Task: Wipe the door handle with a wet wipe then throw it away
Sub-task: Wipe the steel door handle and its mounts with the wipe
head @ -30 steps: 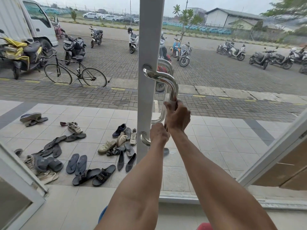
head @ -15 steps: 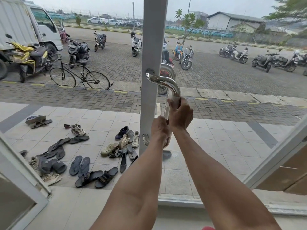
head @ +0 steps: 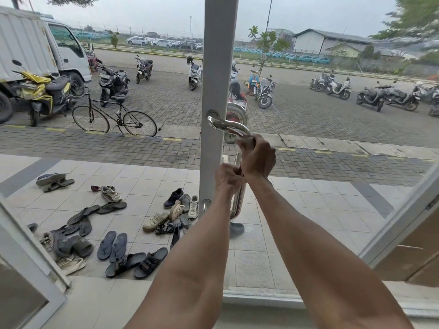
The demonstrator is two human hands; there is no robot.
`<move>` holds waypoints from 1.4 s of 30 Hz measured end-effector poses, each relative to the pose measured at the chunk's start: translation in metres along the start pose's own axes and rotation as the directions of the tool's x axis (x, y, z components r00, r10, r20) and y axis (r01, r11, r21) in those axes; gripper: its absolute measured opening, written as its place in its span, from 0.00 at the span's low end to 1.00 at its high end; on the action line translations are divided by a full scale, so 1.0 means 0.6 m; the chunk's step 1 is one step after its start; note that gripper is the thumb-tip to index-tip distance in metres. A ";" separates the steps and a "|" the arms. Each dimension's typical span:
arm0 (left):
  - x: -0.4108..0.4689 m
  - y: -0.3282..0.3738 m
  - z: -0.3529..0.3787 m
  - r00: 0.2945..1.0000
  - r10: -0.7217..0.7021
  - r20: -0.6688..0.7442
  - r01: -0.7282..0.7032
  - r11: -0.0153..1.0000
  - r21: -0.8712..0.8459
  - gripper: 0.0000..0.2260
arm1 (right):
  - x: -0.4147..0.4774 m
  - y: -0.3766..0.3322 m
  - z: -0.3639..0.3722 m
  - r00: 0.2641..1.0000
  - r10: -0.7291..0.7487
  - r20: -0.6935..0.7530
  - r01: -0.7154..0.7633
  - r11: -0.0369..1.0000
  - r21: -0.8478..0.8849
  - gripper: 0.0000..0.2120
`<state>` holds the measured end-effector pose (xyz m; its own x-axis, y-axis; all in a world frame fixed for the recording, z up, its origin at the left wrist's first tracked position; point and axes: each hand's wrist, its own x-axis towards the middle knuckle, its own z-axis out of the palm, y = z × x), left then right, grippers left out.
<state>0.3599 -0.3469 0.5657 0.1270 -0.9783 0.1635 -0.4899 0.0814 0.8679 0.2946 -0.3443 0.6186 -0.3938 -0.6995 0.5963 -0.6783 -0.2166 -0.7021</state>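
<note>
- We label the door handle [head: 228,125]: a curved steel bar fixed to the right edge of the white door post [head: 217,67], at about mid-height.
- The right hand [head: 257,160] has its fingers curled round the handle just below the upper bend.
- The left hand [head: 229,179] is clamped on the upright bar directly beneath, touching the right hand.
- The wipe is hidden; we cannot tell which hand holds it.
- Outside, shoes and sandals [head: 111,244] lie scattered on the tiled floor [head: 297,222], left of the post.
</note>
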 end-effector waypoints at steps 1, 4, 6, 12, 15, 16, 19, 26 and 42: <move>0.001 0.004 -0.002 1.000 0.005 -0.013 -0.005 1.000 -0.001 0.07 | 0.001 -0.002 -0.002 1.000 -0.002 0.009 0.002 1.000 -0.005 0.13; 0.003 0.012 -0.006 0.999 0.027 -0.046 -0.029 0.999 -0.031 0.11 | -0.001 -0.006 -0.005 1.000 -0.026 0.002 0.026 0.999 -0.021 0.13; 0.004 0.010 -0.006 0.999 0.014 -0.036 -0.017 0.997 -0.076 0.08 | -0.006 0.000 -0.005 0.999 -0.038 -0.008 0.038 0.999 -0.014 0.12; 0.006 0.014 -0.013 0.999 -0.036 -0.016 0.031 0.977 -0.209 0.03 | -0.017 0.017 -0.002 1.000 0.012 0.029 -0.011 0.999 -0.045 0.18; 0.007 0.020 -0.021 1.000 -0.014 -0.023 0.008 0.971 -0.240 0.04 | -0.013 0.010 -0.004 0.999 0.015 0.028 -0.014 0.999 -0.036 0.16; 0.007 0.022 -0.023 1.000 -0.008 -0.025 0.002 0.974 -0.227 0.05 | -0.012 0.006 -0.005 0.999 0.015 0.031 -0.014 0.999 -0.029 0.15; 0.009 0.033 -0.026 0.999 0.005 -0.050 -0.014 0.985 -0.171 0.08 | -0.003 -0.009 -0.007 0.999 0.032 0.024 -0.031 0.999 -0.028 0.13; 0.007 0.061 -0.040 0.997 0.000 -0.079 -0.010 0.992 -0.128 0.22 | 0.018 -0.048 -0.018 0.995 -0.073 0.065 0.082 0.984 -0.157 0.02; 0.003 0.056 -0.041 0.997 0.008 -0.080 -0.046 0.868 -0.494 0.06 | 0.023 -0.021 -0.030 0.982 -0.176 0.074 0.178 0.984 -0.025 0.22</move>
<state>0.3650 -0.3413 0.6068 0.1918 -0.9593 0.2072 -0.0053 0.2101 0.9777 0.2868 -0.3391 0.6428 -0.2213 -0.6988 0.6802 -0.7528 -0.3210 -0.5747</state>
